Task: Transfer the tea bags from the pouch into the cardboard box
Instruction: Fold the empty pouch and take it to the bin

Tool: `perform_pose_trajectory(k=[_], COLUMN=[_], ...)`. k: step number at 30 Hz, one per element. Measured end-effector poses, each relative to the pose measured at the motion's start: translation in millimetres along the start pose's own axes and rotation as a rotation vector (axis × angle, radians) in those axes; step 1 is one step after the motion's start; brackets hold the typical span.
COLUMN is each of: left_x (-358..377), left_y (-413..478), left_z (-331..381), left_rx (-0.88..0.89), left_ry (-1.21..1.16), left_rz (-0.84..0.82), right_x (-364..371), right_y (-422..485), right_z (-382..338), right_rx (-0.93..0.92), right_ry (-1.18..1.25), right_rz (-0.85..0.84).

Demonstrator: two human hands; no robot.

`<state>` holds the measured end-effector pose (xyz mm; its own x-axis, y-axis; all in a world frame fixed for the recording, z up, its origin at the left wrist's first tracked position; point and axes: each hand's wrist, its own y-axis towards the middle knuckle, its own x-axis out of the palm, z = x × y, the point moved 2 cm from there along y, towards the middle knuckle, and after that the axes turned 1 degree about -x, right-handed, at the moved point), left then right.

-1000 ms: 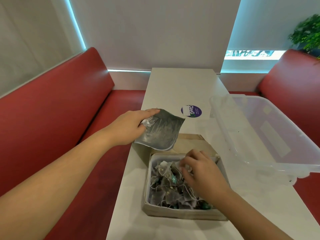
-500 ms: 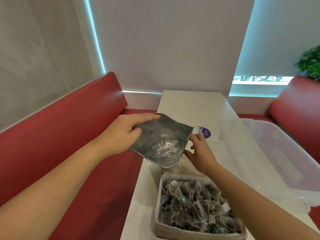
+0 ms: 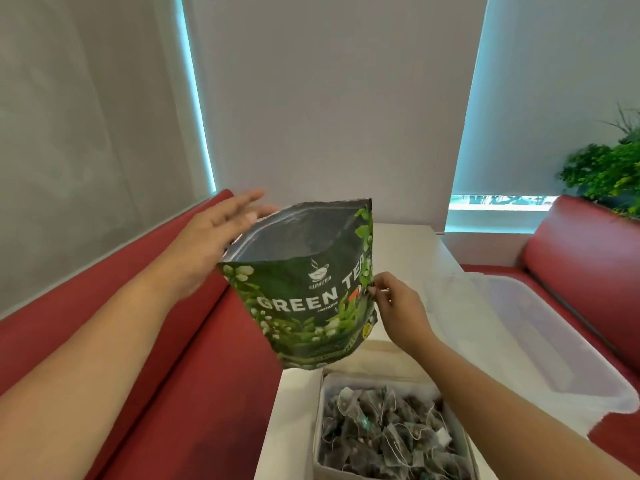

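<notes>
Pouch (image 3: 304, 306) turned upright, print facing — right hand (image 3: 398, 310) fingers pinching its edge, left hand (image 3: 214, 237) fingers straightened.

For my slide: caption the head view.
Right hand pinches the upright, open pouch; tea bags fill the cardboard box.
</notes>
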<state>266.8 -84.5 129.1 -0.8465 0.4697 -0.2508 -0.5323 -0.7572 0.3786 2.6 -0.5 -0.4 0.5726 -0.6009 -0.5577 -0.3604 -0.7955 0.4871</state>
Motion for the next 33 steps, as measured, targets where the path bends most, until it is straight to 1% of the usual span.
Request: perform_pose_trajectory(k=[2,3,4,7,9,11,15,18,20,22,25,27,30,33], left_x=[-3,0,6,42,66,79,94,108,122,136,151,160,171,173], left_y=[-7,-12,-19,-48,-62,-66,-63,-61,-59,-57,-56,-57,-60,-61], left_z=[-18,-26,-36,-62,-75,-87,-89,-81,-76,-73,-71,-72,-70,-74], left_rx=[-0.076,-0.101,-0.140,-0.217,-0.216,-0.163,-0.109,-0.056,-0.031,-0.006,0.010,-0.004,-0.035,-0.096], left_ry=[-0.223,-0.280,-0.290,-0.194,-0.116,-0.008,0.121,0.171,0.200,0.240,0.286,0.238,0.164,0.060], left_rz=[0.131,0.149,0.134,-0.033,-0.074,-0.007,0.256,0.352,0.361,0.365,0.379,0.384,0.404,0.322], right_x=[-5,-10,-15,-27,-35,-44,-55,-56,-55,-60,-79,-96,-114,-120], right_y=[-4,-5,-5,-6,-9,-12,-24,-40,-48,-52,-53,-53,-57,-61], right_z=[-3,-7,-8,-13,-16,-19,-20,-11,-4,1,8,15,26,32], right_rx=[0.032,0.045,0.066,0.106,0.132,0.150,0.159,0.197,0.234,0.251,0.226,0.211,0.229,0.240], right_ry=[0.056,0.087,0.120,0.197,0.221,0.236,0.354,0.318,0.288,0.293,0.231,0.180,0.176,0.224], right_rz=[0.023,0.046,0.072,0.122,0.138,0.147,0.210,0.215,0.211,0.249,0.285,0.309,0.339,0.311])
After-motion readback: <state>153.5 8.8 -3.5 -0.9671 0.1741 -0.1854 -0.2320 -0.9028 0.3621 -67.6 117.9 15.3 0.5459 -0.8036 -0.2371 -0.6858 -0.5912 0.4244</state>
